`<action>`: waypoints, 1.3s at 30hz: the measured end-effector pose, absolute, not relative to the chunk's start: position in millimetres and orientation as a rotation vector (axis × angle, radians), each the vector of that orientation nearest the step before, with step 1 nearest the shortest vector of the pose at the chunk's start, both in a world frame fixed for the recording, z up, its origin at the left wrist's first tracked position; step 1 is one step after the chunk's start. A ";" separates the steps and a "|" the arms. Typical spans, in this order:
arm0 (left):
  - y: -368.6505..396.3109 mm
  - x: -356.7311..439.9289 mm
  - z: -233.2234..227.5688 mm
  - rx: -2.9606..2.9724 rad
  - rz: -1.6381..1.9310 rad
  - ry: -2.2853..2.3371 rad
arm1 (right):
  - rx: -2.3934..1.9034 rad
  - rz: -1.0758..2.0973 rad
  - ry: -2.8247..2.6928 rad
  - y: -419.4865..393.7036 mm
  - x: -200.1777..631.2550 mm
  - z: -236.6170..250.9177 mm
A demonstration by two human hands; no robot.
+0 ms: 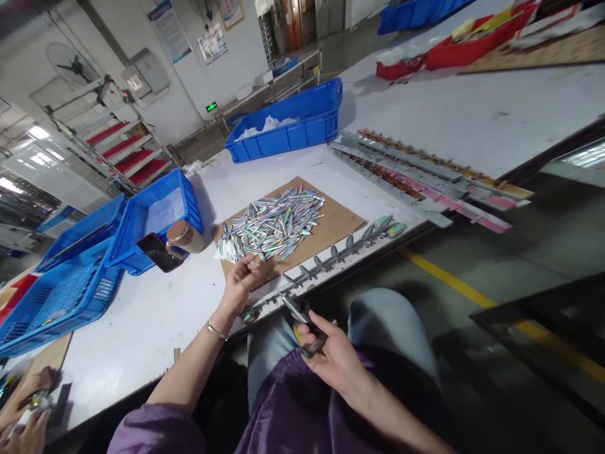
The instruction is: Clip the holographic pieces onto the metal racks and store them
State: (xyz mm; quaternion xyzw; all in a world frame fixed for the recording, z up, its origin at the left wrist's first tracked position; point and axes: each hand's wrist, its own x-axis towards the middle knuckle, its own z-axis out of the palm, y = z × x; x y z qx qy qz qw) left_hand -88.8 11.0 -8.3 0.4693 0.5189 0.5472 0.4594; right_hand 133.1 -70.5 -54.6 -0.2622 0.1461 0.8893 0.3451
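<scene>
A heap of shiny holographic lure-shaped pieces (273, 226) lies on a brown cardboard sheet (338, 222) on the white table. My left hand (240, 282) reaches to the near edge of the heap, fingers pinched at a piece there. My right hand (326, 353) is over my lap, gripping a grey metal tool (299, 310) with dark handles. A metal rack strip (331, 255) with several pieces clipped on it lies along the table's front edge, between my two hands.
Blue plastic crates (295, 123) (155, 217) stand at the back and left, a phone (158, 252) and a jar (185, 236) beside one. More loaded rack strips (425, 176) lie to the right. Another person's hands (21, 410) work at the lower left. Red trays (472, 38) sit far back.
</scene>
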 end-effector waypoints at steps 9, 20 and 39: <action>4.0 -83.8 -16.6 1.602 1.235 1.480 | -0.506 2.329 0.027 -74.2 115.8 -66.9; -10.1 -72.6 2.8 1.710 1.041 1.318 | -1.386 0.686 -1.922 -82.5 114.2 -75.3; -5.0 -61.8 20.9 2.405 0.647 1.273 | -1.469 0.620 -1.998 -82.4 116.1 -59.7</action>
